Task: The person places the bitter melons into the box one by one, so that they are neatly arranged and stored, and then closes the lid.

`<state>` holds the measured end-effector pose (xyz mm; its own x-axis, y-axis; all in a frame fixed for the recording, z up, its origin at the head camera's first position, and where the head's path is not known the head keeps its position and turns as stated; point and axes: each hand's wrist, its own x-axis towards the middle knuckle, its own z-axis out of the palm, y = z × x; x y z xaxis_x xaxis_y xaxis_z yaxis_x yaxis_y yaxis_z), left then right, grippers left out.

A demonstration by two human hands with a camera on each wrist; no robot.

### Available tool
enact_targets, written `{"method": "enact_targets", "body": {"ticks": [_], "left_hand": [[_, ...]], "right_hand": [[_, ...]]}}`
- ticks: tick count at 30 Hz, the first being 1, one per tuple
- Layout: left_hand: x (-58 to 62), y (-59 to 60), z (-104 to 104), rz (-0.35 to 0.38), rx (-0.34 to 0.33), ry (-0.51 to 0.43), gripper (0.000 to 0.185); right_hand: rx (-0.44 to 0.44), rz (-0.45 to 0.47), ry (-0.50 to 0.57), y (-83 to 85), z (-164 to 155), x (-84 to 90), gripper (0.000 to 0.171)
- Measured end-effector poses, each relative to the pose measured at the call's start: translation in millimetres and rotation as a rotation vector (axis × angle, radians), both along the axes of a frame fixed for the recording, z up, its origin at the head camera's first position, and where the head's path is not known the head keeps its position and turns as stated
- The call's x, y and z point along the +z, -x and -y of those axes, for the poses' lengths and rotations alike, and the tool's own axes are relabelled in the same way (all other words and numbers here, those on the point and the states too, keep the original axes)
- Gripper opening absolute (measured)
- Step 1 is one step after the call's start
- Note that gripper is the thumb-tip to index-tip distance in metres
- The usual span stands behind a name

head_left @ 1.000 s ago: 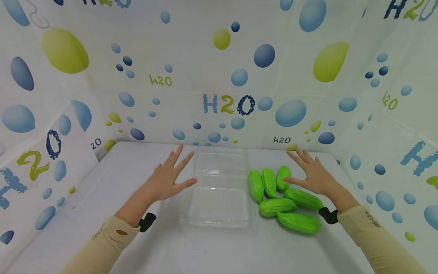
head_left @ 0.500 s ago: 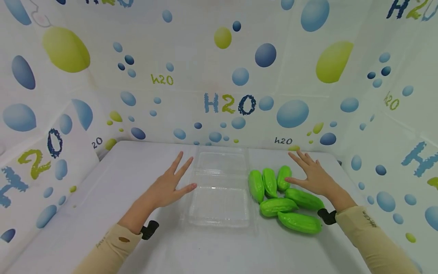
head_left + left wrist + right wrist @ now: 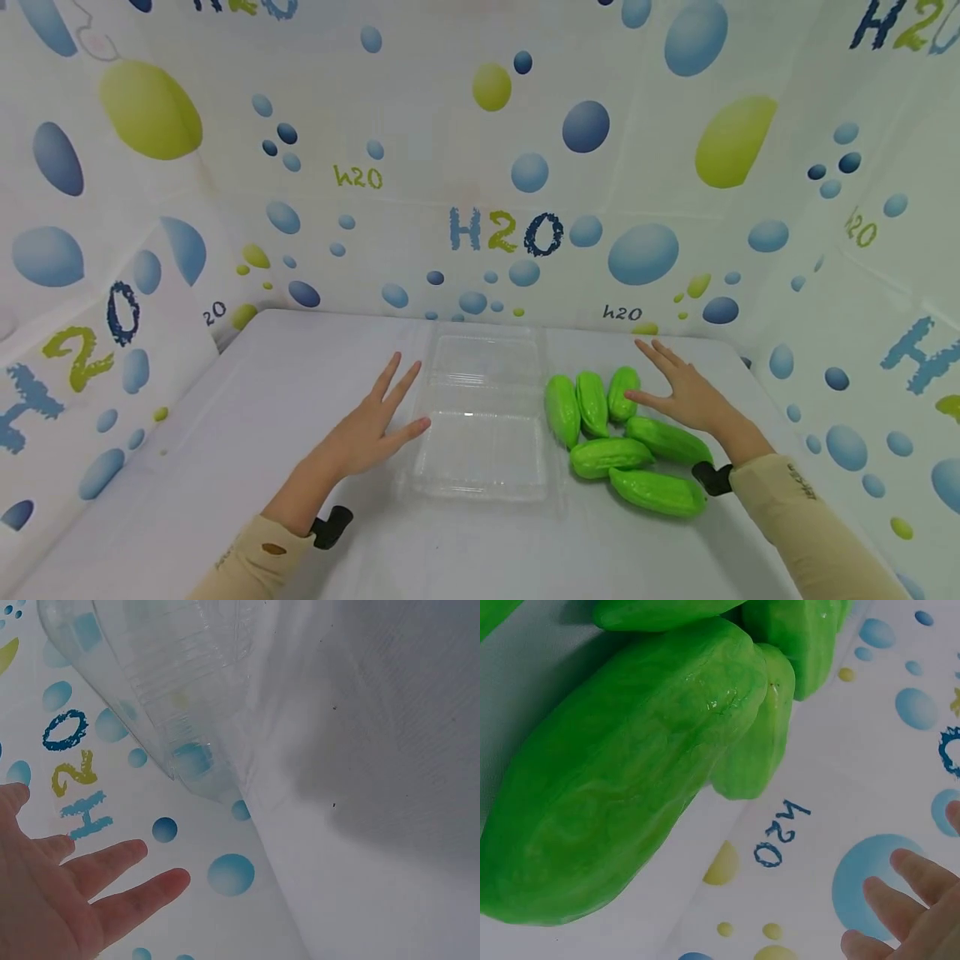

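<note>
Green gourd-like vegetables [image 3: 615, 429], six of them by our count, lie bunched on the right half of the white worktop [image 3: 225, 467]. Three stand side by side toward the back and three lie crosswise in front of them, each touching a neighbour. In the right wrist view one of these gourds [image 3: 622, 780] fills most of the frame, its skin glossy and ridged.

Just left of the bunch sits a clear plastic clamshell box [image 3: 480, 412], opened flat with both halves facing up and nothing in it. The left wrist view shows one transparent corner of it [image 3: 172, 682] against the patterned wall.

Our right hand [image 3: 686, 387] hovers over the back right of the bunch, fingers straight and spread, the thumb near the rearmost gourd; we cannot tell whether it touches. Our left hand [image 3: 375, 425] is spread flat beside the left edge of the box, fingers straight, the thumb tip close to the rim, gripping nothing.

Beige sleeves [image 3: 795, 517] cover both forearms, and a wall sheet [image 3: 506, 229] printed with blue and yellow-green bubbles and "H2O" lettering encloses the worktop on three sides.
</note>
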<state>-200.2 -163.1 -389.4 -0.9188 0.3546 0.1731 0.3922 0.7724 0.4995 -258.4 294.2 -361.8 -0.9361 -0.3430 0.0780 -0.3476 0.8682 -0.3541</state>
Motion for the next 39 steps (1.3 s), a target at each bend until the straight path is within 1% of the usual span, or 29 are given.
{"method": "enact_targets", "body": {"ticks": [4, 9, 16, 22, 28, 35, 39], "left_hand": [[-3.9, -1.2, 0, 0.013, 0.008, -0.026, 0.077], [-10.3, -2.5, -1, 0.048, 0.013, -0.066, 0.076], [-16.9, -4.3, -3, 0.089, 0.000, -0.127, 0.075], [-21.9, -5.5, -4, 0.114, 0.003, -0.137, 0.075], [-26.5, -4.9, -6, 0.122, -0.001, -0.166, 0.075], [-31.5, -6.8, -8, 0.145, -0.008, -0.185, 0.073], [-32.9, -7.7, -10, 0.163, -0.018, -0.204, 0.073]], "right_hand": [[-0.005, 0.002, 0.009, 1.6, 0, -2.6, 0.087], [-0.006, 0.008, -0.007, 4.7, 0, -8.4, 0.086], [-0.012, 0.024, -0.003, 8.4, -1, -14.3, 0.087], [-0.026, 0.036, 0.002, 12.3, -4, -18.5, 0.087], [-0.020, 0.045, 0.023, 14.5, -4, -22.3, 0.087], [-0.021, 0.076, 0.013, 17.9, -3, -28.1, 0.088], [-0.023, 0.088, 0.003, 18.3, -3, -28.5, 0.089]]}}
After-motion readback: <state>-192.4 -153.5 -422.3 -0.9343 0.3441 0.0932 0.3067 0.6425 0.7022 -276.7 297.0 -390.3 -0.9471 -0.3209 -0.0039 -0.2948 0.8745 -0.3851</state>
